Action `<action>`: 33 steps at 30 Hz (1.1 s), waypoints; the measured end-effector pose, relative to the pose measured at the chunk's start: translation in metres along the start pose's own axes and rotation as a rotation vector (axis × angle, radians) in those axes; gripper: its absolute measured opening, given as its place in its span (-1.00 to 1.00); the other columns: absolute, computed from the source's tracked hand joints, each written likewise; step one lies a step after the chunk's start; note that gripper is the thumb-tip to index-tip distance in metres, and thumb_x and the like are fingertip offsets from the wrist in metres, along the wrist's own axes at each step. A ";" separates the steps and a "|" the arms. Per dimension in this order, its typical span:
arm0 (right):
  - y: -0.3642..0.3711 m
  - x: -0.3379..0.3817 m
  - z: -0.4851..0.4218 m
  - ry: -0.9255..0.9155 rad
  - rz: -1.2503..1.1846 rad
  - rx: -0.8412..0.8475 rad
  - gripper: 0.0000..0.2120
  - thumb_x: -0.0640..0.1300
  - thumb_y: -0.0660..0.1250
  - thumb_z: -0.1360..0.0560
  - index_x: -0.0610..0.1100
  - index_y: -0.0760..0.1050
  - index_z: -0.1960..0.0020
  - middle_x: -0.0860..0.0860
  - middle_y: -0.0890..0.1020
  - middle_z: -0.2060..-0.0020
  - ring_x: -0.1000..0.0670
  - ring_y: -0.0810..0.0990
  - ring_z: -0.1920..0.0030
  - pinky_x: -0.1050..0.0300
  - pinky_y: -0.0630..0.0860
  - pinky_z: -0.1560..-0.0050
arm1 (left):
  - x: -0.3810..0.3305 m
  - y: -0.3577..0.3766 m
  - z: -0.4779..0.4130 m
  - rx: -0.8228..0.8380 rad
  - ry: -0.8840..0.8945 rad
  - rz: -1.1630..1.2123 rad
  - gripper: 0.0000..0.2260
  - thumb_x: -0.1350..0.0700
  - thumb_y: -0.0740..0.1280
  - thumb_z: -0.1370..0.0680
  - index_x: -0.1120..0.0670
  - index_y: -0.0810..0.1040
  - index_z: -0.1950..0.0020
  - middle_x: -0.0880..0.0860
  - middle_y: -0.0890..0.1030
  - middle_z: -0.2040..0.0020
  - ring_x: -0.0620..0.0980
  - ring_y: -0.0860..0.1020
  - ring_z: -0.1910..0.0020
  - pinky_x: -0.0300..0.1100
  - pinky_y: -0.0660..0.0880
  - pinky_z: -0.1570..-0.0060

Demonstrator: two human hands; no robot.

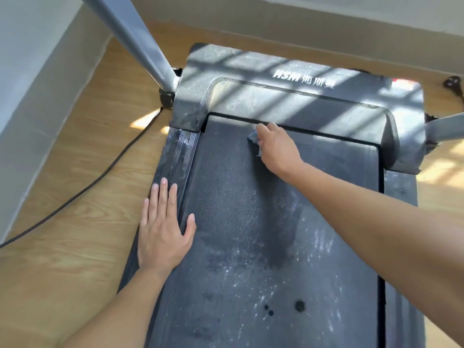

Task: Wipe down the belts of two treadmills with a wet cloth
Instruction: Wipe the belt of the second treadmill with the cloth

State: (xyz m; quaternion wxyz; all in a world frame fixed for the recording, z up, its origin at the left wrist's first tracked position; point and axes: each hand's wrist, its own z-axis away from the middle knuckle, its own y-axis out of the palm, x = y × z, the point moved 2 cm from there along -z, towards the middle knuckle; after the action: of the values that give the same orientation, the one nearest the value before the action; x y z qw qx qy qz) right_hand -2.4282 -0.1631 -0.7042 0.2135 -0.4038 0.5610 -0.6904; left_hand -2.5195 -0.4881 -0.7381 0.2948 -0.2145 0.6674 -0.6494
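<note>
A dark treadmill belt (251,222) runs from the bottom of the head view up to a dusty grey motor cover (288,101). White dust and a few dark wet spots mark the near half of the belt. My right hand (276,149) is at the belt's far end, just below the cover, with its fingers curled over a blue-grey cloth (253,140) pressed on the belt; most of the cloth is hidden under the hand. My left hand (163,227) lies flat with straight fingers on the left side rail (173,156), thumb on the belt's edge.
A grey upright post (135,43) rises from the treadmill's front left corner, and another post (447,128) stands at the right. A black power cable (82,189) crosses the wooden floor (62,247) on the left. A white wall (30,71) stands at left and behind.
</note>
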 end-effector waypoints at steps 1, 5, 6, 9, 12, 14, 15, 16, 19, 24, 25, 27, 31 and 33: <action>0.004 0.005 0.011 -0.025 0.013 -0.007 -0.81 -0.30 0.26 -0.53 -0.10 0.36 -0.08 -0.11 0.46 -0.01 -0.24 0.48 -0.04 -0.02 0.40 0.22 | 0.000 0.000 0.000 -0.002 0.000 0.001 -0.29 -0.20 0.07 -0.69 0.11 0.00 -0.75 0.06 -0.10 -0.76 0.04 -0.12 -0.74 0.15 0.03 -0.69; 0.034 0.048 0.108 -0.441 -0.034 0.161 -0.68 -0.29 0.31 -0.49 0.00 0.38 -0.16 -0.04 0.46 -0.08 -0.15 0.47 0.00 -0.01 0.49 0.13 | 0.001 0.001 0.002 -0.019 -0.006 0.013 -0.28 -0.19 0.09 -0.67 0.12 0.03 -0.75 0.06 -0.08 -0.77 0.04 -0.09 -0.74 0.16 0.06 -0.68; 0.038 0.056 0.127 -0.526 -0.055 0.226 -0.67 -0.29 0.32 -0.48 0.01 0.38 -0.16 -0.04 0.47 -0.07 -0.14 0.47 0.02 -0.01 0.50 0.15 | 0.000 0.000 0.001 -0.028 -0.006 0.018 -0.28 -0.19 0.10 -0.66 0.12 0.05 -0.75 0.06 -0.07 -0.77 0.04 -0.08 -0.74 0.16 0.07 -0.68; 0.031 0.046 0.108 -0.550 -0.011 0.241 -0.68 -0.28 0.36 -0.48 -0.04 0.37 -0.16 -0.04 0.47 -0.02 -0.14 0.50 0.02 -0.03 0.49 0.25 | 0.000 0.000 -0.001 -0.030 -0.003 0.013 -0.28 -0.19 0.11 -0.66 0.12 0.06 -0.75 0.05 -0.05 -0.77 0.04 -0.07 -0.74 0.17 0.08 -0.68; 0.005 0.012 0.023 -0.207 -0.004 0.061 -0.82 -0.25 0.26 -0.57 -0.09 0.40 -0.15 -0.05 0.46 -0.04 -0.17 0.51 -0.09 -0.02 0.41 0.21 | 0.000 0.000 -0.002 -0.020 -0.004 0.010 -0.28 -0.20 0.10 -0.67 0.11 0.05 -0.75 0.04 -0.06 -0.77 0.02 -0.09 -0.74 0.16 0.06 -0.68; -0.007 -0.004 -0.011 -0.058 -0.022 0.039 -0.88 -0.27 0.22 -0.58 -0.13 0.39 -0.09 -0.08 0.47 -0.02 -0.21 0.50 -0.09 -0.05 0.43 0.19 | 0.000 0.001 0.001 -0.015 -0.003 0.010 -0.29 -0.20 0.09 -0.67 0.11 0.05 -0.75 0.03 -0.07 -0.77 0.01 -0.09 -0.74 0.16 0.06 -0.69; -0.008 -0.007 -0.014 -0.048 -0.028 0.016 -0.88 -0.28 0.23 -0.57 -0.12 0.38 -0.06 -0.09 0.47 0.00 -0.23 0.51 -0.07 -0.08 0.47 0.19 | 0.000 0.001 0.000 -0.020 -0.005 0.010 -0.29 -0.21 0.09 -0.67 0.11 0.05 -0.75 0.02 -0.07 -0.77 0.01 -0.09 -0.74 0.16 0.05 -0.69; -0.006 -0.006 -0.008 -0.059 -0.034 -0.010 -0.87 -0.28 0.25 -0.55 -0.10 0.35 -0.03 -0.09 0.46 0.03 -0.25 0.51 -0.05 -0.10 0.50 0.19 | 0.000 0.001 0.000 -0.022 -0.009 0.010 -0.29 -0.21 0.09 -0.67 0.11 0.06 -0.75 0.02 -0.07 -0.77 0.01 -0.09 -0.74 0.15 0.05 -0.69; 0.011 0.000 0.047 -0.159 -0.021 0.018 -0.85 -0.24 0.26 -0.54 -0.10 0.38 -0.08 -0.08 0.47 0.00 -0.21 0.49 -0.02 -0.04 0.47 0.21 | -0.001 0.000 -0.001 -0.030 -0.007 0.022 -0.29 -0.21 0.10 -0.67 0.11 0.08 -0.74 0.02 -0.05 -0.77 0.00 -0.09 -0.74 0.13 0.03 -0.69; 0.039 0.039 0.162 -0.545 -0.100 0.231 -0.73 -0.30 0.28 -0.53 0.00 0.40 -0.12 0.00 0.45 -0.04 -0.13 0.48 0.03 -0.07 0.57 0.11 | 0.001 -0.001 0.001 -0.022 -0.022 0.014 -0.29 -0.21 0.09 -0.66 0.09 0.08 -0.74 0.01 -0.06 -0.77 -0.01 -0.09 -0.74 0.12 0.03 -0.69; 0.043 0.049 0.185 -0.628 -0.113 0.304 -0.70 -0.30 0.30 -0.50 0.01 0.41 -0.14 0.01 0.45 -0.05 -0.11 0.47 0.01 -0.04 0.57 0.12 | 0.001 -0.001 0.002 -0.022 -0.022 0.016 -0.29 -0.21 0.09 -0.66 0.09 0.08 -0.74 0.00 -0.06 -0.77 -0.01 -0.10 -0.74 0.13 0.03 -0.69; 0.043 0.060 0.211 -0.753 -0.117 0.387 -0.68 -0.29 0.32 -0.47 -0.02 0.41 -0.16 0.01 0.45 -0.02 -0.09 0.45 0.04 0.02 0.54 0.22 | 0.000 -0.002 0.002 -0.029 -0.023 0.029 -0.29 -0.21 0.09 -0.66 0.09 0.08 -0.74 -0.01 -0.06 -0.77 -0.02 -0.09 -0.74 0.14 0.04 -0.69; 0.015 0.016 0.146 -0.636 -0.100 0.269 -0.60 -0.29 0.39 -0.41 0.04 0.45 -0.16 0.02 0.50 0.00 -0.05 0.51 0.00 0.06 0.52 0.20 | -0.003 -0.003 -0.003 -0.031 -0.025 0.039 -0.29 -0.22 0.10 -0.67 0.08 0.07 -0.75 -0.01 -0.07 -0.77 -0.03 -0.11 -0.74 0.14 0.03 -0.69; -0.007 -0.032 0.083 -0.372 -0.036 0.088 -0.62 -0.26 0.36 -0.45 0.08 0.47 -0.17 0.02 0.49 -0.04 -0.05 0.50 -0.08 0.06 0.53 0.06 | -0.002 -0.003 -0.001 -0.019 -0.024 0.038 -0.30 -0.22 0.09 -0.67 0.09 0.07 -0.74 -0.01 -0.07 -0.77 -0.03 -0.11 -0.74 0.13 0.02 -0.70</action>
State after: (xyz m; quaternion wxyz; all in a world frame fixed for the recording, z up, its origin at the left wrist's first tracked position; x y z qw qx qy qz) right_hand -2.3422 -0.1877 -0.7040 0.3187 -0.5249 0.4736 -0.6314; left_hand -2.5192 -0.4865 -0.7345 0.3132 -0.2124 0.6739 -0.6345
